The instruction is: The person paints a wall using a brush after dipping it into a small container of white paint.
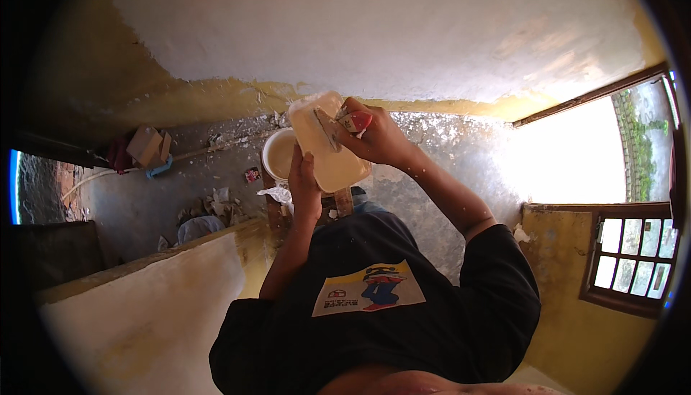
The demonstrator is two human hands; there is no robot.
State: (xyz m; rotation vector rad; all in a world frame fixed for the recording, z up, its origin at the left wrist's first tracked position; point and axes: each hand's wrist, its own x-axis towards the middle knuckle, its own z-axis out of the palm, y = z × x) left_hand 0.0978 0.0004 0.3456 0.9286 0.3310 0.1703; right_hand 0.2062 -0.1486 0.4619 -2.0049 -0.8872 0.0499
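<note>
My left hand grips the near left edge of a cream-coloured rectangular tray with rounded corners, thumb on its face. My right hand is closed around a putty knife with a red handle. The knife's blade lies against the middle of the tray, and whether it carries any paste is hard to see. Just left of the tray, partly covered by it, stands a white bucket holding a beige paste-like material.
Ahead rises a wall with a broad pale coat over yellow paint. The floor is spattered white. A cardboard box and a pale crumpled heap lie left. A low partly coated wall runs near left; a bright doorway opens right.
</note>
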